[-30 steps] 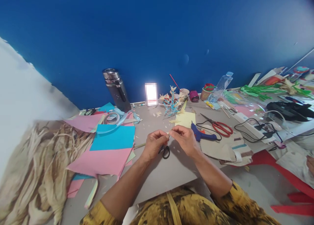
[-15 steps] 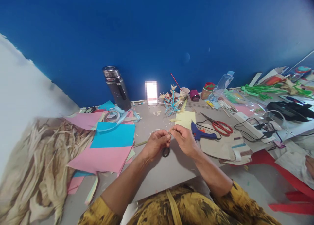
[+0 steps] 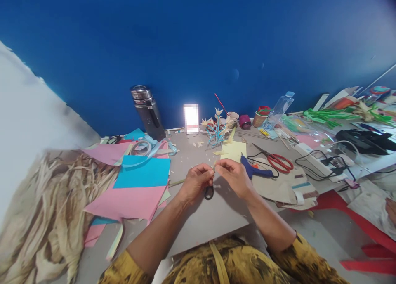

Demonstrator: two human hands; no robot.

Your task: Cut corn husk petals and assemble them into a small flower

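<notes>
My left hand (image 3: 198, 180) is closed in a pinch over the middle of the desk. A small pale sliver (image 3: 214, 166) stands up from its fingertips, too small to name. Just to the right, my right hand (image 3: 234, 177) has thumb and forefinger pressed together at the sliver's side; whether anything sits in that pinch is hidden. Below my left fingers shows a black loop-shaped handle (image 3: 209, 192), its other part covered by the hand. A thin greenish strip (image 3: 177, 182) lies to the left of my left wrist. Beyond both hands stands a bunch of pale flowers on blue stems (image 3: 218, 129).
At right are a blue glue gun (image 3: 258, 171), red-handled scissors (image 3: 280, 162), folded cloth (image 3: 278, 190) and a power strip (image 3: 318, 160). At left lie blue and pink sheets (image 3: 145, 170) and dried husks (image 3: 58, 209). A dark flask (image 3: 150, 114) stands by the wall.
My right fingertips have drawn slightly to the right, away from my left fingertips, and the pale sliver between them shows more. My left hand keeps its pinch.
</notes>
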